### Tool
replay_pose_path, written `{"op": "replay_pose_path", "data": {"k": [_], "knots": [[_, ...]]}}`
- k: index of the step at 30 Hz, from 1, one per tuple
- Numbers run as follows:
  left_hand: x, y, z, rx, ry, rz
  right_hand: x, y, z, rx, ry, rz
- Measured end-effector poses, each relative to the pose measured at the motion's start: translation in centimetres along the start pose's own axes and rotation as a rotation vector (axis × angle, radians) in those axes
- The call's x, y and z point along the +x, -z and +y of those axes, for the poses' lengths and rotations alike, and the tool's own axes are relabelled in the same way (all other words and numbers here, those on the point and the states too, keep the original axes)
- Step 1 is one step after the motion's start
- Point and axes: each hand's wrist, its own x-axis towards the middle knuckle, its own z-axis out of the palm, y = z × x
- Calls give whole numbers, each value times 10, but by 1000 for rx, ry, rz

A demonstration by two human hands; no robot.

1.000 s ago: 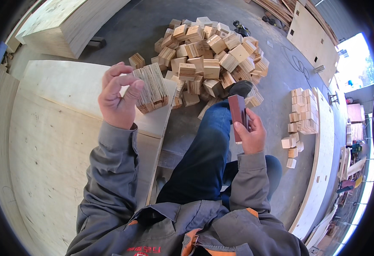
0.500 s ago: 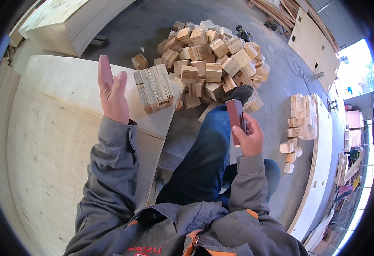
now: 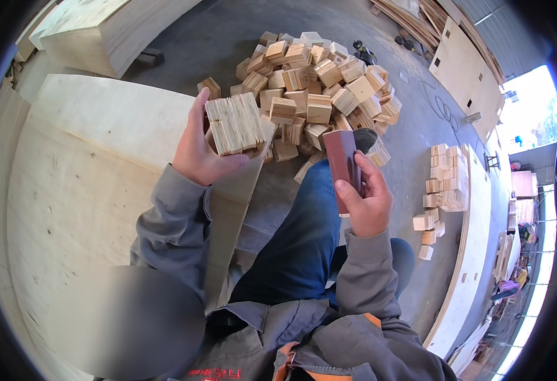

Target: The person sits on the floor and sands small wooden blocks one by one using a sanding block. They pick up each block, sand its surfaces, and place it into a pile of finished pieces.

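Observation:
My left hand (image 3: 200, 149) grips a squarish plywood block (image 3: 235, 124) with rough layered edges, thumb along its near side and fingers at its left. The block is over the right-hand corner of a pale plywood sheet (image 3: 94, 165). In my right hand (image 3: 368, 198) is a reddish-brown sanding block (image 3: 343, 166), held tilted above my knee with the thumb on its near face and fingers round its right side. The two blocks are apart.
A big heap of plywood blocks (image 3: 319, 109) lies on the floor ahead, against my shoe (image 3: 365, 138). Smaller blocks are stacked (image 3: 448, 178) at the right beside a long panel (image 3: 465, 273). A large plywood stack (image 3: 94, 44) stands far left. A blurred grey shape covers the lower left.
My left hand has moved right and closed round the plywood block, which is now raised and turned slightly. The sanding block has shifted a little left and toward the plywood block.

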Motion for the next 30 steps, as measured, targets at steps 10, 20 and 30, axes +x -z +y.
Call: {"op": "replay_pose_path", "data": {"k": [10, 20, 30], "knots": [[-2, -35, 11, 42, 6, 153, 0, -72, -81, -456, 580, -197], [2, -36, 10, 46, 23, 166, 88, -134, -83, -664, 672, -163], [-5, -29, 6, 35, 8, 190, 11, -96, -89, -633, 657, -226]]}}
